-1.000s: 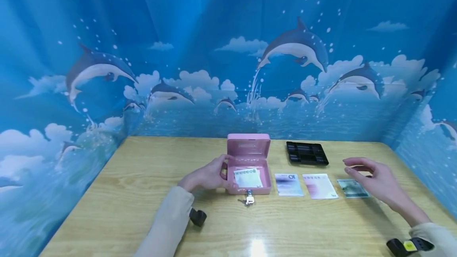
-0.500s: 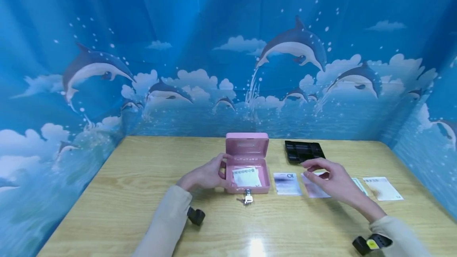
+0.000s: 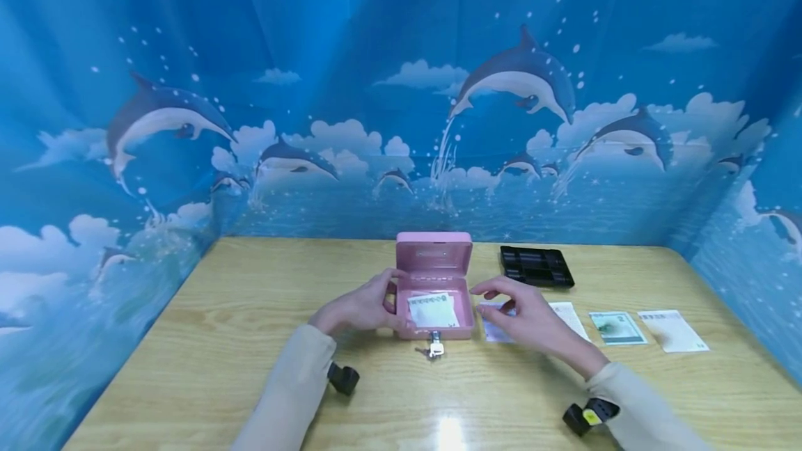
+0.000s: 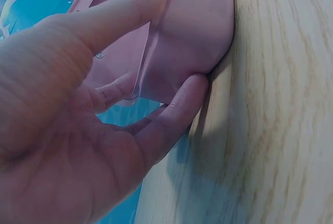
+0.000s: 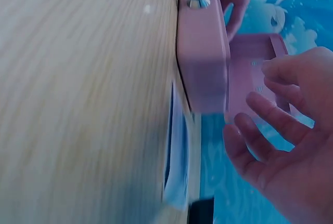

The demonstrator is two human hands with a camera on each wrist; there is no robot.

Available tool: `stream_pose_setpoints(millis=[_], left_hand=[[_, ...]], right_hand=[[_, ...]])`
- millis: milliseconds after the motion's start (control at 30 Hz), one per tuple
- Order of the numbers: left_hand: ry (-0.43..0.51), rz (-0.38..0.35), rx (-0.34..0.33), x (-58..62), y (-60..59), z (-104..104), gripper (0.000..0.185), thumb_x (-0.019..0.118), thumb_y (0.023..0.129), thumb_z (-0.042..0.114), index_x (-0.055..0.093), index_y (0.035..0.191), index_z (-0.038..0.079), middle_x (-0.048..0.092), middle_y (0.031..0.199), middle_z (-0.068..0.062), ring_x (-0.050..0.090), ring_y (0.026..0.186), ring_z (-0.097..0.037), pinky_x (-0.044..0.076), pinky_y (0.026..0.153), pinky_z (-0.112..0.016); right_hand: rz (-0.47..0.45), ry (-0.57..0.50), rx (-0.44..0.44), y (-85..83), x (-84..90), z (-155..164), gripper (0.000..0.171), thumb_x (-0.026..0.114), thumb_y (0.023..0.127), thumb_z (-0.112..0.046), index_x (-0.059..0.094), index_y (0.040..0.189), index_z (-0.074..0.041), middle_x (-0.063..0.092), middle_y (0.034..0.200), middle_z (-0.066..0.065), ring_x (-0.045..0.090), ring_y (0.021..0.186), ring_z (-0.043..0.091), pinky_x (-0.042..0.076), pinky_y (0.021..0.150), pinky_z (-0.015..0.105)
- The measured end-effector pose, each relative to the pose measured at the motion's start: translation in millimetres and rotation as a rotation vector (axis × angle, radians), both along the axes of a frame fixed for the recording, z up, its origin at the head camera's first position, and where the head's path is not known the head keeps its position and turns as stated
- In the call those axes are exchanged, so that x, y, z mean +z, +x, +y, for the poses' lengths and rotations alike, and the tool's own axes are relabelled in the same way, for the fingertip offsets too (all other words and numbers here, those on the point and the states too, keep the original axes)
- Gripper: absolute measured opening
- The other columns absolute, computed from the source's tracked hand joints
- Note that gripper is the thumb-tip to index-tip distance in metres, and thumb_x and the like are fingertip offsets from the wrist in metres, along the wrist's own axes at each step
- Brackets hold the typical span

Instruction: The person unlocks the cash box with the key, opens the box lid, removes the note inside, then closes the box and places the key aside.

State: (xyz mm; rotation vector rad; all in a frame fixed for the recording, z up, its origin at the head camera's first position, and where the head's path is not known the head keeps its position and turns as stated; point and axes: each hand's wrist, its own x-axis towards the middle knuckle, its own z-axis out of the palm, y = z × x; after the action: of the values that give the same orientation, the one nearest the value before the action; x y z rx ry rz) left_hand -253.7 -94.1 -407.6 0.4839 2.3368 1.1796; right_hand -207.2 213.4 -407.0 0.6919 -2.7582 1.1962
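Observation:
A pink cash box point(image 3: 465, 308) stands with its lid point(image 3: 432, 256) raised, a key in its front lock and banknotes point(image 3: 432, 312) inside. My left hand point(image 3: 363, 305) grips its left side. In the left wrist view the thumb lies along the upper edge, and fingertips point(image 4: 195, 89) press the side wall low down. Just right of the box, my right hand point(image 3: 526, 315) hovers over a purplish-blue banknote point(image 3: 497, 331) and partly hides it. The right wrist view has the fingers point(image 5: 250, 135) spread and loosely bent, holding nothing, near the box.
Farther right lie a partly covered banknote point(image 3: 570, 319), a green banknote point(image 3: 617, 328) and a whitish banknote point(image 3: 673, 330). A black compartment tray point(image 3: 537, 267) sits behind them. Keys point(image 3: 434, 349) hang at the box's front. A blue dolphin curtain point(image 3: 351, 124) closes off the table's back.
My right hand has moved left from above the green banknote, past the pinkish one, to the note beside the box. The whitish banknote at far right is uncovered. The left hand stays put.

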Motion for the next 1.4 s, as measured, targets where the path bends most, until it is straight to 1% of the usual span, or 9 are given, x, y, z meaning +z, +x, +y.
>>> stream_pose_setpoints(millis=[133, 233, 467, 633, 800, 900, 1000, 1100, 1400], left_hand=[[-0.003, -0.008, 0.005, 0.7, 0.7, 0, 0.093, 0.088, 0.079, 0.025, 0.033, 0.154, 0.017, 0.056, 0.131, -0.011, 0.061, 0.106, -0.02, 0.055, 0.099, -0.041], [0.006, -0.012, 0.006, 0.9, 0.3, 0, 0.092, 0.089, 0.079, 0.024, 0.034, 0.153, 0.016, 0.056, 0.133, -0.011, 0.062, 0.108, -0.02, 0.055, 0.101, -0.042], [0.02, -0.02, 0.001, 0.2, -0.8, 0, 0.091, 0.088, 0.08, 0.022, 0.034, 0.153, 0.015, 0.057, 0.134, -0.013, 0.064, 0.108, -0.021, 0.057, 0.099, -0.04], [0.02, -0.028, 0.002, 0.6, -1.0, 1, 0.09, 0.088, 0.08, 0.022, 0.034, 0.152, 0.016, 0.057, 0.134, -0.012, 0.064, 0.108, -0.02, 0.056, 0.099, -0.04], [0.018, -0.031, 0.004, 1.5, -1.0, 1, 0.09, 0.088, 0.08, 0.022, 0.034, 0.152, 0.017, 0.057, 0.134, -0.011, 0.064, 0.108, -0.02, 0.056, 0.101, -0.041], [0.012, -0.029, 0.005, 1.2, -1.0, 1, 0.09, 0.088, 0.08, 0.024, 0.035, 0.152, 0.017, 0.057, 0.133, -0.011, 0.063, 0.108, -0.02, 0.055, 0.101, -0.042], [0.013, -0.028, 0.004, 0.3, -0.8, 0, 0.09, 0.088, 0.08, 0.024, 0.035, 0.152, 0.017, 0.057, 0.134, -0.011, 0.063, 0.109, -0.021, 0.055, 0.102, -0.043], [0.018, -0.024, 0.002, 0.0, -0.7, 0, 0.09, 0.089, 0.08, 0.025, 0.035, 0.151, 0.016, 0.057, 0.135, -0.012, 0.063, 0.11, -0.021, 0.055, 0.103, -0.043], [0.023, -0.017, -0.004, 0.4, 0.1, -1, 0.089, 0.088, 0.08, 0.024, 0.036, 0.151, 0.016, 0.057, 0.136, -0.013, 0.064, 0.113, -0.023, 0.055, 0.104, -0.044]], right_hand=[[-0.014, 0.027, 0.039, -7.5, -1.9, -15, 0.029, 0.07, 0.095, -0.01, 0.07, 0.125, -0.012, 0.07, 0.127, 0.007, 0.068, 0.082, 0.019, 0.057, 0.066, 0.023], [-0.02, 0.07, 0.041, -13.4, -3.1, -25, 0.032, 0.071, 0.094, -0.012, 0.07, 0.126, -0.013, 0.071, 0.126, 0.007, 0.054, 0.063, 0.011, 0.05, 0.058, 0.023], [0.037, 0.15, 0.114, -25.9, -10.5, -38, 0.033, 0.072, 0.092, -0.012, 0.071, 0.124, -0.01, 0.068, 0.088, -0.005, 0.054, 0.074, 0.007, 0.047, 0.067, 0.022], [0.031, 0.177, 0.144, -31.4, -12.5, -43, 0.035, 0.072, 0.091, -0.011, 0.071, 0.125, -0.009, 0.06, 0.077, -0.005, 0.047, 0.066, 0.006, 0.042, 0.058, 0.02], [0.004, 0.234, 0.112, -33.3, -11.2, -46, 0.038, 0.073, 0.091, -0.016, 0.071, 0.128, -0.013, 0.053, 0.073, -0.006, 0.042, 0.068, 0.009, 0.036, 0.061, 0.022], [-0.018, 0.254, 0.092, -33.0, -10.9, -47, 0.039, 0.074, 0.09, -0.017, 0.072, 0.129, -0.015, 0.057, 0.076, -0.004, 0.043, 0.067, 0.008, 0.035, 0.059, 0.022], [-0.03, 0.246, 0.077, -32.2, -11.3, -49, 0.039, 0.074, 0.089, -0.015, 0.072, 0.128, -0.015, 0.071, 0.1, 0.004, 0.043, 0.06, 0.005, 0.035, 0.052, 0.021], [-0.045, 0.218, 0.055, -31.6, -11.9, -51, 0.04, 0.076, 0.088, -0.012, 0.072, 0.128, -0.013, 0.069, 0.122, 0.009, 0.046, 0.058, 0.005, 0.038, 0.05, 0.02], [-0.071, 0.162, -0.042, -31.6, -13.5, -57, 0.039, 0.084, 0.08, -0.011, 0.075, 0.117, -0.01, 0.065, 0.109, 0.005, 0.053, 0.081, 0.013, 0.045, 0.067, 0.023]])
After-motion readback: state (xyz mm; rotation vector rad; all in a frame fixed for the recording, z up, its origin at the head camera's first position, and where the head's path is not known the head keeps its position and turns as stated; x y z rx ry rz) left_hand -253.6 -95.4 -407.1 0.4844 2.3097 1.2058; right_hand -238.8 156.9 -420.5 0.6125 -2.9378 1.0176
